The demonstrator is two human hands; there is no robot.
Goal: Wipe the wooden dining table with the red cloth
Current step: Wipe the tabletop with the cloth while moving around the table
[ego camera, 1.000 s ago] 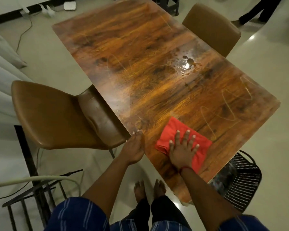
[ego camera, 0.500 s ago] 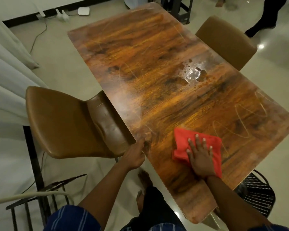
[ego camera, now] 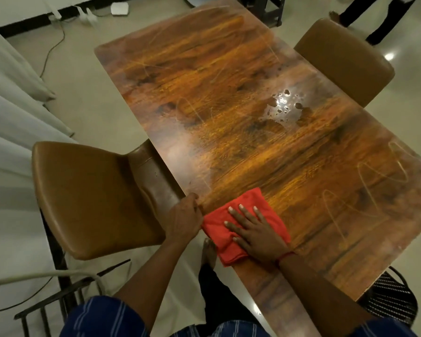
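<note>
Flat and spread, the right grip point(ego camera: 258, 234) presses the red cloth point(ego camera: 250, 198) onto the counter point(ego camera: 229, 98), fingers apart and straight. It bears down with the palm and does not pinch, which suits sliding the fabric across the wood. Just left of the cloth and touching its edge, the left grip point(ego camera: 184, 220) is curled over the counter's rim and clamped there, probably to brace a forward lean. The folded cloth lies by the near long edge, its nearest corner reaching the rim. Left of the cloth a brown chair point(ego camera: 88, 195) is tucked against that edge and would crowd a step sideways. Right of the cloth, pale looping streaks point(ego camera: 374, 190) mark the wood, and a black mesh item point(ego camera: 394, 295) shows below the corner. Well beyond the cloth a puddle point(ego camera: 282, 105) glints, likely the main thing left to wipe. A second chair point(ego camera: 345, 59) stands farther off past it.
</note>
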